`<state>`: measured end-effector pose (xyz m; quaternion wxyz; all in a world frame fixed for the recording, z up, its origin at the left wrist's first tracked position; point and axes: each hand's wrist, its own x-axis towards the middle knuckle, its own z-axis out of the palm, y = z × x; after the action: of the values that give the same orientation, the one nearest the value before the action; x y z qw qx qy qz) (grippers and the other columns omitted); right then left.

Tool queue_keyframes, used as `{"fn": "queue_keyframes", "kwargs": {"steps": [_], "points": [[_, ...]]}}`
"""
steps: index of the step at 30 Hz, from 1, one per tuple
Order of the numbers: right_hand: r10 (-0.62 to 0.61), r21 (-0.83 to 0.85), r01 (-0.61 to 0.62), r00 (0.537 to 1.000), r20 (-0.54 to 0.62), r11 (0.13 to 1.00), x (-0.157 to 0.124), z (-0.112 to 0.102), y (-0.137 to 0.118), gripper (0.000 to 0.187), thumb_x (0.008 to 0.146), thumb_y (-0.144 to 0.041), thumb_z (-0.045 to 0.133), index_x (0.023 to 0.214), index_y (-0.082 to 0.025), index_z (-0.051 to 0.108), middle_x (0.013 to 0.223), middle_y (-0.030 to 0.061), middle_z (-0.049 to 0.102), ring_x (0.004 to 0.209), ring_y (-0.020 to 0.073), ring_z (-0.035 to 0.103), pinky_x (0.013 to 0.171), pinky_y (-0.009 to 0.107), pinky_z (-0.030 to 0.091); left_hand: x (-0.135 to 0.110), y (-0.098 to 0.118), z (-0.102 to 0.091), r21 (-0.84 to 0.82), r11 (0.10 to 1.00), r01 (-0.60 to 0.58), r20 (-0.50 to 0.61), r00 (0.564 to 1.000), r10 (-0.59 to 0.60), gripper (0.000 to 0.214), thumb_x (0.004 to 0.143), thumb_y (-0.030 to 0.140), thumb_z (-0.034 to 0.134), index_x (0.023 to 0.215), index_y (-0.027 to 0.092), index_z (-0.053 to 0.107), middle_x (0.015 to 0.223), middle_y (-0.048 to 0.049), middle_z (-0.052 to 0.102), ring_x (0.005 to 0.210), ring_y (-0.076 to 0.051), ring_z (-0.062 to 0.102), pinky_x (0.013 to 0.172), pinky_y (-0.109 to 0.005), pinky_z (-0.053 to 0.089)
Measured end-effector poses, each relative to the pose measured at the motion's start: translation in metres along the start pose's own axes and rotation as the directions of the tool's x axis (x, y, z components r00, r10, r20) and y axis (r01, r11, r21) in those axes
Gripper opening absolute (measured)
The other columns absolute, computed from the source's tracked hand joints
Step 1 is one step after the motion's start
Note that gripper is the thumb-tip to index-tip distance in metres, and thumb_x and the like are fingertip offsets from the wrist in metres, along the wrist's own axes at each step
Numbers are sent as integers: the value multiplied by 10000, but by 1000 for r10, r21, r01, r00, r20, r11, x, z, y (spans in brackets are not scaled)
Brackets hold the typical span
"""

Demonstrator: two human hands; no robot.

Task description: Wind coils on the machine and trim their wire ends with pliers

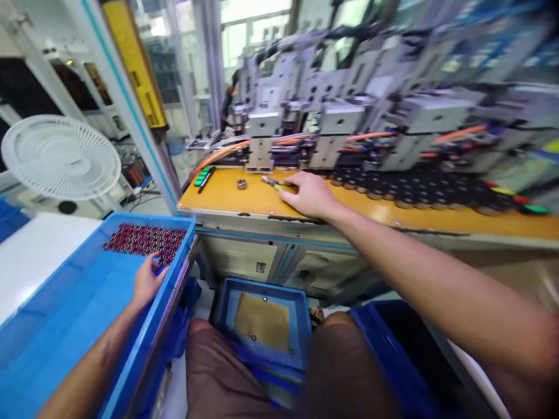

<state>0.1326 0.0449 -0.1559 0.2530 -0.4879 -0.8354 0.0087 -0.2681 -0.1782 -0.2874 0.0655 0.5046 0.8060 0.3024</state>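
Observation:
My left hand (pixel 147 280) reaches into a big blue bin (pixel 65 326) at my left, its fingers curled at the edge of a pile of small dark red parts (pixel 146 240); what it grips is hidden. My right hand (pixel 309 195) lies on the orange bench top (pixel 244 195) of the machine, fingers bent around a small greenish tool (pixel 273 183) that sticks out to the left. A small round metal part (pixel 241 184) sits on the bench just left of that tool. Rows of several dark round parts (pixel 406 189) fill the bench to the right of my hand.
A grey machine (pixel 349 110) with orange hoses stands behind the bench. A white fan (pixel 61 157) is at the far left. A smaller blue tray (pixel 262 320) with cardboard inside sits on the floor between my knees, and a dark blue bin (pixel 393 349) is at my right.

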Motion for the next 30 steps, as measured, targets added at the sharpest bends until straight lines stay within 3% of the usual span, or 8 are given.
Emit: {"fn": "queue_keyframes", "kwargs": {"steps": [4, 7, 11, 13, 15, 18, 24, 30], "points": [[11, 59, -10, 1000, -17, 998, 6, -5, 4, 276, 861, -320, 619, 1014, -110, 711, 1073, 122, 697, 1030, 248, 615, 901, 337, 456, 7, 18, -16, 60, 997, -41, -48, 998, 44, 620, 701, 501, 605, 1199, 142, 517, 702, -2, 597, 669, -252, 647, 649, -396, 564], [16, 77, -15, 1000, -13, 997, 10, -8, 8, 295, 899, -389, 625, 1011, -121, 674, 1097, 100, 670, 1074, 238, 596, 952, 402, 449, 14, 55, -31, 79, 994, -69, -158, 984, 81, 687, 752, 550, 582, 1277, 124, 461, 733, -13, 595, 689, -266, 650, 659, -420, 566], [-7, 52, 6, 1000, 14, 999, 10, -5, 9, 329, 944, -430, 593, 1071, -131, 639, 1151, 89, 634, 1108, 238, 585, 975, 455, 460, 24, 148, -34, 39, 981, -188, -283, 940, 191, 670, 809, 552, 604, 1364, 220, 430, 986, -41, 641, 917, -234, 649, 906, -383, 512], [-26, 35, 25, 999, 27, 999, 8, -4, 8, 314, 952, -410, 591, 1095, -134, 632, 1163, 89, 628, 1105, 236, 589, 970, 459, 475, 34, 202, -27, 1, 944, -331, -228, 919, 322, 558, 834, 490, 615, 1303, 208, 507, 1021, -63, 663, 993, -239, 644, 977, -381, 468], [-44, 25, 43, 998, 34, 999, 7, -5, 7, 299, 955, -394, 592, 1104, -137, 629, 1164, 86, 628, 1096, 232, 596, 961, 458, 487, 49, 249, -12, -48, 950, -309, -129, 945, 301, 572, 789, 436, 686, 1278, 183, 533, 1018, -86, 680, 978, -258, 653, 946, -391, 476], [-61, 27, 60, 998, 25, 998, 6, -5, 7, 296, 957, -390, 592, 1108, -138, 629, 1162, 86, 631, 1085, 229, 603, 958, 456, 493, 74, 295, 16, -101, 969, -225, -127, 969, 212, 742, 651, 372, 817, 1280, 117, 518, 978, -124, 690, 984, -306, 647, 942, -436, 463], [-74, 97, 83, 993, -93, 992, 5, -4, 6, 296, 945, -424, 602, 1015, -140, 645, 1044, 62, 659, 980, 198, 630, 899, 413, 516, 96, 316, 40, -314, 939, -140, -160, 983, 93, 635, 616, 157, 805, 1196, 94, 553, 893, -101, 670, 979, -307, 634, 985, -487, 415], [54, 241, 54, 905, -422, 969, -6, -14, 1, 287, 999, -350, 484, 1007, -102, 631, 1059, 130, 636, 1063, 233, 574, 958, 428, 455, 27, 301, 10, -650, 740, -173, -153, 984, 96, 655, 666, 186, 741, 1265, 204, 475, 984, -24, 629, 741, -140, 668, 817, -352, 543]]}}
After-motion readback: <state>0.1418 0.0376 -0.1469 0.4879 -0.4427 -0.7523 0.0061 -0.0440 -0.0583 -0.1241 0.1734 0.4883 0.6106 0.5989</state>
